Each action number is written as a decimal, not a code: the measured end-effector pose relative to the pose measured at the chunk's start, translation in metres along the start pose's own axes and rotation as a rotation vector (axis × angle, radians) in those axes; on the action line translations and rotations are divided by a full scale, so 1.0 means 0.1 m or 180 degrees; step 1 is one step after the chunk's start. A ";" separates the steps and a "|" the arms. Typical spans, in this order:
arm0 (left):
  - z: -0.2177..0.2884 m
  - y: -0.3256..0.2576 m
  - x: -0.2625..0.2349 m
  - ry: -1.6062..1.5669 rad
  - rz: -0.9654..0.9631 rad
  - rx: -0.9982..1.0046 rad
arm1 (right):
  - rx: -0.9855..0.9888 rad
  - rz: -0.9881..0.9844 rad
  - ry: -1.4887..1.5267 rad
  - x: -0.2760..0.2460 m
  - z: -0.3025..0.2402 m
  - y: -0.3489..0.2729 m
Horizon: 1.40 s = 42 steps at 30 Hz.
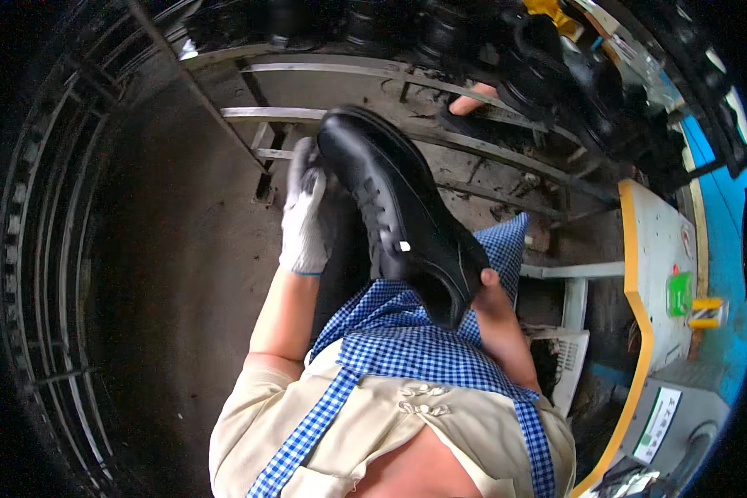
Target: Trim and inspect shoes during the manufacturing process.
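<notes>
A black lace-up leather shoe (pixel 390 191) is held slanting in front of my apron, its toe pointing up and to the left. Bare eyelets run along its left side, and a small white mark shows near the collar. My right hand (pixel 494 299), bare, grips the heel end by the collar; most of its fingers are behind the shoe. My left hand (pixel 305 212), in a white knitted glove with dark smudges, is beside the toe with its fingers stretched upward. Whether those fingers press on the shoe is hard to see, as they are slightly blurred.
Metal rack rails (pixel 332 114) cross ahead of me, with several black shoes (pixel 531 66) along the back. Another person's foot (pixel 473 98) shows beyond the rails. To the right stand a white, yellow-edged panel (pixel 660 241) and a grey box (pixel 681 415). More rails (pixel 54 274) curve along the left.
</notes>
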<state>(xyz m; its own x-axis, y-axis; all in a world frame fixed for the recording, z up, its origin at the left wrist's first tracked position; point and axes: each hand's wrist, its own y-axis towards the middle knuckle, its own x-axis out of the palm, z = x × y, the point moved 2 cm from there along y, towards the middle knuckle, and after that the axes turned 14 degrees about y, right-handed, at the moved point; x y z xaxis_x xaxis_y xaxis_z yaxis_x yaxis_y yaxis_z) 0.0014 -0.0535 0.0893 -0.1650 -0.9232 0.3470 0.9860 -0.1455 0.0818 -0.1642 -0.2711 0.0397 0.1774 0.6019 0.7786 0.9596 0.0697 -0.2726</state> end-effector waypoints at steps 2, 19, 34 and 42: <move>-0.05 0.07 0.03 -0.0558 -0.0012 -0.0450 | 0.0192 0.0012 -0.0196 -0.06 0.05 0.00; 0.20 -0.17 0.31 0.1459 -0.1489 0.0222 | -0.2800 -0.1010 -0.4685 1.09 -0.89 0.06; 0.15 -0.27 0.37 0.1329 -0.1544 0.0070 | -0.3101 -0.0816 -0.5503 1.16 -0.82 0.02; 0.13 -0.21 0.47 0.1749 -0.1944 0.0729 | -0.2969 -0.1751 -0.5500 1.26 -1.07 0.01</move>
<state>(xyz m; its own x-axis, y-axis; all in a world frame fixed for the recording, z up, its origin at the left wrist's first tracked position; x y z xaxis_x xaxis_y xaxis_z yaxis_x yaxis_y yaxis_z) -0.0276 -0.0896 0.1162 -0.5723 -0.7561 -0.3174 0.6887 -0.6533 0.3145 -0.1174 -0.2805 0.1980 0.0785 0.6775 -0.7314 0.7261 0.4638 0.5076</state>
